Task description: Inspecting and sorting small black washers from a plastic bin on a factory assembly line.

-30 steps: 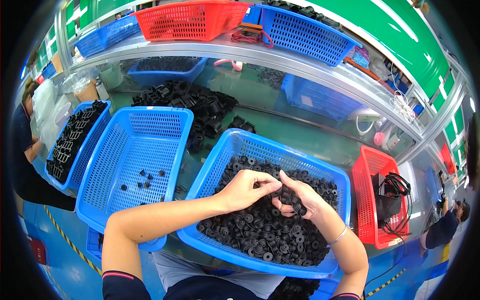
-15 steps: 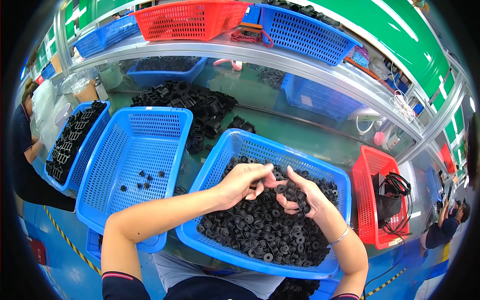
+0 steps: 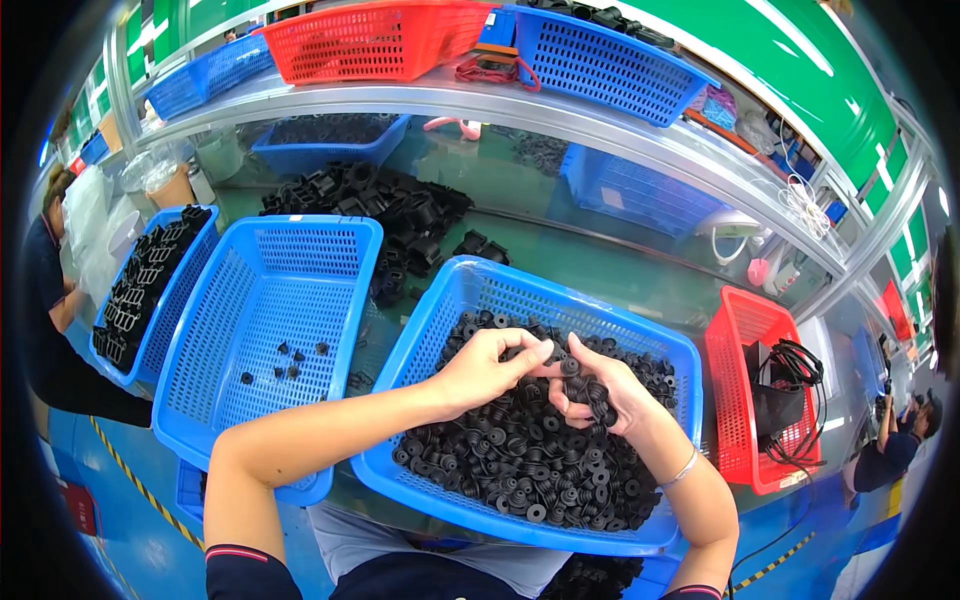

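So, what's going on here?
A person's right hand holds a cluster of small black ringed pieces over a blue perforated plastic basket heaped with similar loose pieces. Their left hand is pinched close beside that cluster; whether it grips a piece is hard to tell. To the left, a second blue perforated basket has just a few scattered black bits inside.

We're up on the wearer's head, one wide fisheye facing down and forward over the desk (image 3: 590,238)! Forearms (image 3: 330,428) in from the lower edge, left hand (image 3: 485,370) and right hand (image 3: 618,392) mid-frame, near the lens; farther off, the metal shelf (image 3: 420,98) bows across the top, straight edges bending rimward.
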The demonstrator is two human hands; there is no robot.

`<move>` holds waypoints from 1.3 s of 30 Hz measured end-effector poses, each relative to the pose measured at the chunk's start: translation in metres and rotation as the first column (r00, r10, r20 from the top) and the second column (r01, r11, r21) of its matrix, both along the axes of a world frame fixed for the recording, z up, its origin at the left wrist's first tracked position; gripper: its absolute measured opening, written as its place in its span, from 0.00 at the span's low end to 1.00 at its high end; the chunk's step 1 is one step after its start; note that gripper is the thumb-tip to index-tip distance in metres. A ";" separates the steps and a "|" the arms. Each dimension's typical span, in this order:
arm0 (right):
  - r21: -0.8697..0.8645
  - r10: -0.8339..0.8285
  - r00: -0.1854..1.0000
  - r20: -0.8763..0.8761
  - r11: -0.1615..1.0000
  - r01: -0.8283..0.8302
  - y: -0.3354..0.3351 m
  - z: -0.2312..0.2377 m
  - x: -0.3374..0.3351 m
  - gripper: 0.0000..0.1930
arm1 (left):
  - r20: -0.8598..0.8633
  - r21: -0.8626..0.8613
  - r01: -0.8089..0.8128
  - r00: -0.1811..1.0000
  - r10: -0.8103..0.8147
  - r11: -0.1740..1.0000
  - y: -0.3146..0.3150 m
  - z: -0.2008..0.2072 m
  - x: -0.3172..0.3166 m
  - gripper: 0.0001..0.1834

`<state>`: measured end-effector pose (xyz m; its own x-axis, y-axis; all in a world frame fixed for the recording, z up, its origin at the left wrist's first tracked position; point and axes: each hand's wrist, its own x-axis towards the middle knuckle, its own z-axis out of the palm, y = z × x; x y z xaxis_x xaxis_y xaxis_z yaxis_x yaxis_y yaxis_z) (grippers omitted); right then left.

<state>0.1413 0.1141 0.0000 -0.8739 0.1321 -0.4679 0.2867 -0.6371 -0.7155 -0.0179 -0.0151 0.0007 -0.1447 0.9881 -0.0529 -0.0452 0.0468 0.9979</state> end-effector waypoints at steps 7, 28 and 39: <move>0.037 0.029 0.999 -0.022 0.999 -0.028 -0.002 0.005 -0.002 0.35 | 0.631 -0.160 0.098 0.775 0.026 0.982 0.002 -0.006 -0.015 0.17; 0.236 0.024 0.997 0.073 0.971 -0.041 -0.007 0.003 -0.004 0.33 | -0.105 0.113 -0.078 0.990 0.090 0.991 0.002 -0.010 0.000 0.16; 0.315 0.022 0.979 0.204 0.945 -0.087 -0.018 0.003 -0.007 0.38 | -0.242 0.220 -0.019 0.968 0.073 0.975 0.004 -0.020 0.000 0.14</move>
<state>0.1345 0.0960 0.0031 -0.7797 0.2586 -0.5703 0.4690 -0.3622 -0.8055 -0.0178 -0.0112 -0.0196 -0.1722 0.9641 0.2023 0.2066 -0.1655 0.9643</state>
